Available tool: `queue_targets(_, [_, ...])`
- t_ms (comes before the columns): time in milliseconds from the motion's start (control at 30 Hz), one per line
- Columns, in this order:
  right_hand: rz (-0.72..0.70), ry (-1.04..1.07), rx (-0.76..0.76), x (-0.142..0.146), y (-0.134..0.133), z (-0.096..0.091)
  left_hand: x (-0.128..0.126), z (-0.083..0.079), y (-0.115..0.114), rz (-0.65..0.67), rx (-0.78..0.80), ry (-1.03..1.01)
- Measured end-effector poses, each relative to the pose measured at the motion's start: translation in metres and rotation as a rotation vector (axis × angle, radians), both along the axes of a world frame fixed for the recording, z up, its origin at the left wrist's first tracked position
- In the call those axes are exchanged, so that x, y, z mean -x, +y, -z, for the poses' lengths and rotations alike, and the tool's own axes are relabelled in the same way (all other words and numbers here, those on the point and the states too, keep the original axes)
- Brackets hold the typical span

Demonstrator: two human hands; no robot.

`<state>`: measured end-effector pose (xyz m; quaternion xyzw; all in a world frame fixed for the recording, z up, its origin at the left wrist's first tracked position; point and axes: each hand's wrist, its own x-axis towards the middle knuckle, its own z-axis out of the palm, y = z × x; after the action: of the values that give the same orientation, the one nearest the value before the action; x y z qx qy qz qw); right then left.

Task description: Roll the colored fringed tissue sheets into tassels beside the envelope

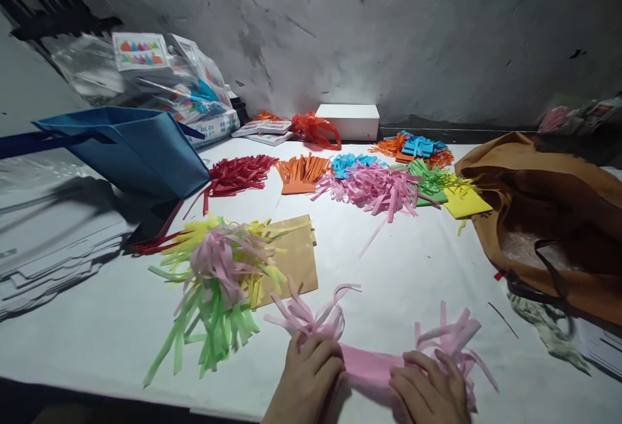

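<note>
A strip of pink tissue paper (369, 364) with fringed ends lies low in the view, near the table's front edge. My left hand (311, 372) has its fingers curled over the left end, where loose pink fringe spreads out above it. My right hand (427, 385) grips the right end the same way, with fringe fanning out behind the fingers. Between the hands the uncut middle stretches flat. To the left, a heap of yellow, pink and green tissue tassels (218, 268) partly covers a brown paper piece (291, 252).
Fringed paper bundles run across the back: red (243, 174), orange (299, 174), pink (374, 187), green (430, 181) and yellow (464, 200). A blue bag (140, 152) leans at left, a brown bag (549, 171) at right. Behind stands a white box (350, 122).
</note>
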<state>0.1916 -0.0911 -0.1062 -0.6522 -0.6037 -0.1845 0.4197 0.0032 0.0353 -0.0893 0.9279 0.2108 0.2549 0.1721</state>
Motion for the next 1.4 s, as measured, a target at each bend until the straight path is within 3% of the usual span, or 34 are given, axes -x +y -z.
queue_targets(200, [0.294,-0.103,0.265,0.003,0.004,-0.007,-0.02,-0.013,0.003,-0.165,-0.057,0.159])
queue_targets(333, [0.375,-0.125,0.213,0.002,0.004,-0.011,-0.028,-0.014,0.005,-0.192,-0.081,0.208])
queue_targets(400, [0.338,-0.134,0.115,0.005,0.004,-0.01,-0.028,-0.013,0.006,-0.193,-0.078,0.197])
queue_targets(467, [0.179,-0.136,0.054,0.008,0.006,-0.007,-0.027,-0.012,0.006,-0.186,-0.08,0.173])
queue_targets(533, [0.015,-0.144,0.044,0.011,0.008,-0.003,-0.026,-0.011,0.006,-0.182,-0.067,0.136])
queue_targets(633, [-0.071,-0.157,0.068,0.012,0.01,0.0,-0.023,-0.011,0.004,-0.146,-0.052,0.004])
queue_targets(733, [-0.082,-0.082,0.089,0.01,0.012,-0.003,-0.021,-0.011,0.003,-0.031,-0.114,-0.142])
queue_targets(867, [-0.045,-0.03,0.117,0.014,0.016,-0.007,-0.02,-0.008,0.003,0.053,-0.124,-0.094])
queue_targets(1100, [-0.062,-0.075,0.144,0.01,0.01,-0.006,-0.017,-0.004,0.006,0.081,-0.113,-0.089])
queue_targets(1267, [0.04,-0.004,0.113,-0.01,-0.006,-0.002,-0.014,-0.012,0.007,0.09,-0.03,-0.053])
queue_targets(1400, [0.152,-0.019,0.176,-0.014,-0.006,0.0,-0.02,-0.016,0.0,-0.021,0.047,-0.021])
